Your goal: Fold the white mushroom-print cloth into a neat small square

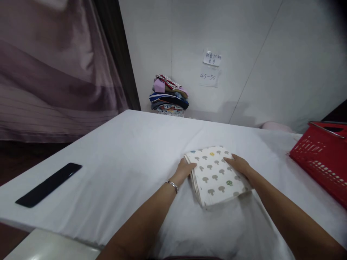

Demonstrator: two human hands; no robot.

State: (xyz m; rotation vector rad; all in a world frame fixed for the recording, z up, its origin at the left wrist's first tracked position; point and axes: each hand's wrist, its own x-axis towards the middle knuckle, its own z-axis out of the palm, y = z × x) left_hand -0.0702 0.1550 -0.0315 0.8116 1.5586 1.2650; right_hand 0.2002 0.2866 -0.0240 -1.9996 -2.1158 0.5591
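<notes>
A folded white cloth (217, 173) printed with grey mushrooms, plus a few yellow, green and blue ones, is held between my two hands over the table. My left hand (185, 169) grips its left edge, thumb on top and fingers out of sight beneath the layers. On the opposite side, my right hand (238, 164) clasps the right edge in the same way, its fingers partly hidden by the fabric. The cloth lies slightly tilted, its near edge apparently raised off the white table cover (135, 162). A silver bracelet (172, 186) circles my left wrist.
A black flat strip (48, 185) lies at the table's left. At the right edge stands a red plastic basket (322, 155) with a metal handle. Folded fabrics (169, 95) are stacked by the back wall, near paper notes (210, 68). A mauve curtain (54, 72) hangs at left.
</notes>
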